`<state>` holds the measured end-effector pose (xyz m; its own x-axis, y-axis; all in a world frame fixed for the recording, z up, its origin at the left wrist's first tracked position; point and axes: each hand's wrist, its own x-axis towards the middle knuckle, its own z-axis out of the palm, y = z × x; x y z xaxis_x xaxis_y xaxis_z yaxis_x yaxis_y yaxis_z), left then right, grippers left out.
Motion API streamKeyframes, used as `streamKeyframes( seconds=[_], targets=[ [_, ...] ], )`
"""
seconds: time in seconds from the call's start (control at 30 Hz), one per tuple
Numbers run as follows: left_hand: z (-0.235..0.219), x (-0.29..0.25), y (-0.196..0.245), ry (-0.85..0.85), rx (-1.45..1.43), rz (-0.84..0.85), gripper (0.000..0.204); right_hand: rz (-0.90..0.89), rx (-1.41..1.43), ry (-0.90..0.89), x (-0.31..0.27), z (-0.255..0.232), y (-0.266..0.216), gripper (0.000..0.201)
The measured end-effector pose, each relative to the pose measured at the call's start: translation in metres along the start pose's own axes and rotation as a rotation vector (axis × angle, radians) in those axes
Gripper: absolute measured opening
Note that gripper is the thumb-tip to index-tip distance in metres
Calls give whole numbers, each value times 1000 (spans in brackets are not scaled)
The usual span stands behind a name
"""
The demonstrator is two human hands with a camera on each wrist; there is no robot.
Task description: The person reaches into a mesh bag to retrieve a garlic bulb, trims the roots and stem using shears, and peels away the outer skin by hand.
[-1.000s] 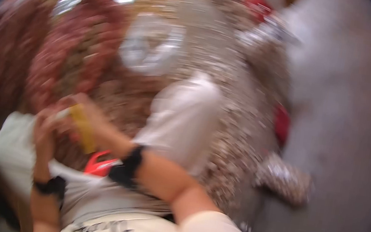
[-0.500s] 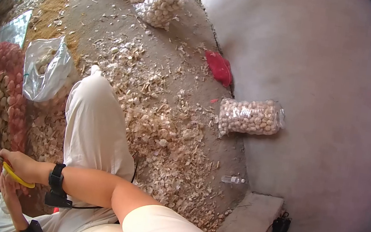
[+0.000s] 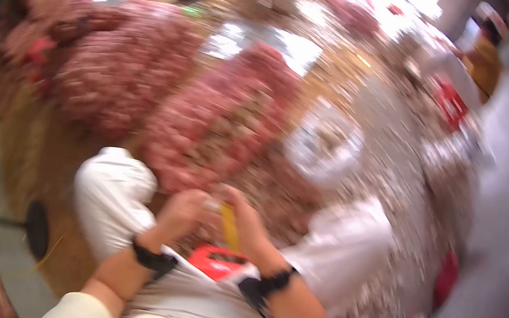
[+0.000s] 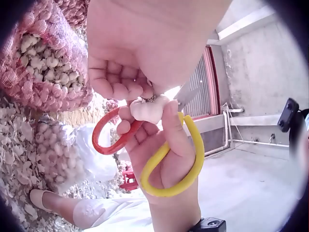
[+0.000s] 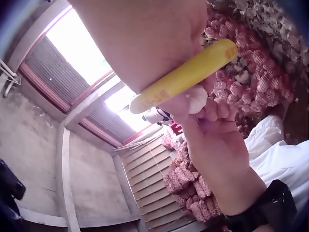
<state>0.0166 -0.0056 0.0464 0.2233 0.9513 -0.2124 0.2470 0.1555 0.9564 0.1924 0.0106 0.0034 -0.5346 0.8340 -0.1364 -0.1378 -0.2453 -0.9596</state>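
Note:
In the head view both hands meet low in the middle, between the bent knees. My left hand curls its fingers and grips a white garlic bulb. Scissors with one red and one yellow handle are held in my right hand. In the left wrist view its thumb goes through the yellow loop, with fingers at the red one. The bulb sits between the two hands, close to the right thumb. Most of the blades are hidden behind the hands.
Just ahead lies an opened pink mesh sack of garlic, beside a fuller mesh sack. A white plastic bag stands right of it. A red plastic object lies between the legs. Papery skins cover the floor toward the pale wall.
The head view swung right toward the wall, then back left, so the hands now show near the middle. Both hands stay together, the scissors still in the right one.

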Motion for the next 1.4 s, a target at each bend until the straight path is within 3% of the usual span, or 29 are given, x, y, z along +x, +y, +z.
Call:
streamKeyframes(
  seconds=[0.03,0.07,0.13,0.27,0.33,0.4,0.43,0.5,0.57,0.63,0.7,0.83,0.9,0.97,1.1,1.17,1.23,1.3,1.37,1.4],
  targets=[
    [-2,6,-31,88,169,148,25,-357,-332,135,1,6,-12,50],
    [-5,7,-32,48,72,9,26,-195,4,49,1,6,-12,54],
    [2,3,-27,58,7,2,29,-12,-58,85,-5,6,-20,52],
    [-7,2,-28,163,-8,1,31,-38,77,151,4,15,-18,49],
    [-8,3,-34,196,9,140,32,-64,66,134,8,13,-16,50],
    [-10,-4,-29,114,41,121,32,-18,148,96,6,12,-13,50],
    [-12,-3,-25,33,82,106,32,-82,-21,74,8,10,-7,50],
    [-9,3,-31,-11,97,82,31,-109,9,62,5,11,-4,50],
    [-8,0,-29,24,-166,31,30,-138,-31,73,4,12,-4,50],
    [-9,3,-34,18,-85,53,29,-156,-54,60,3,12,-12,50],
    [-10,2,-24,63,165,73,28,-92,-22,85,-1,13,-21,48],
    [-5,1,-34,185,111,65,30,-27,187,131,-1,11,-35,43],
    [-4,2,-27,170,46,240,30,77,181,249,2,6,-35,39],
    [4,-1,-14,138,179,262,29,26,313,307,6,10,-28,34],
    [10,-2,-14,153,300,329,17,21,115,240,0,7,-37,31],
    [6,-3,-21,70,169,309,11,20,179,194,2,-1,-34,33],
    [8,-4,-22,112,182,297,8,40,349,134,4,-4,-31,39],
    [8,-4,-24,160,-78,269,11,33,432,82,4,-4,-37,40],
    [3,-5,-18,180,-15,257,15,20,514,34,3,-5,-41,41],
    [2,-5,-14,253,91,366,21,25,521,-11,3,-7,-41,42]
  ],
)
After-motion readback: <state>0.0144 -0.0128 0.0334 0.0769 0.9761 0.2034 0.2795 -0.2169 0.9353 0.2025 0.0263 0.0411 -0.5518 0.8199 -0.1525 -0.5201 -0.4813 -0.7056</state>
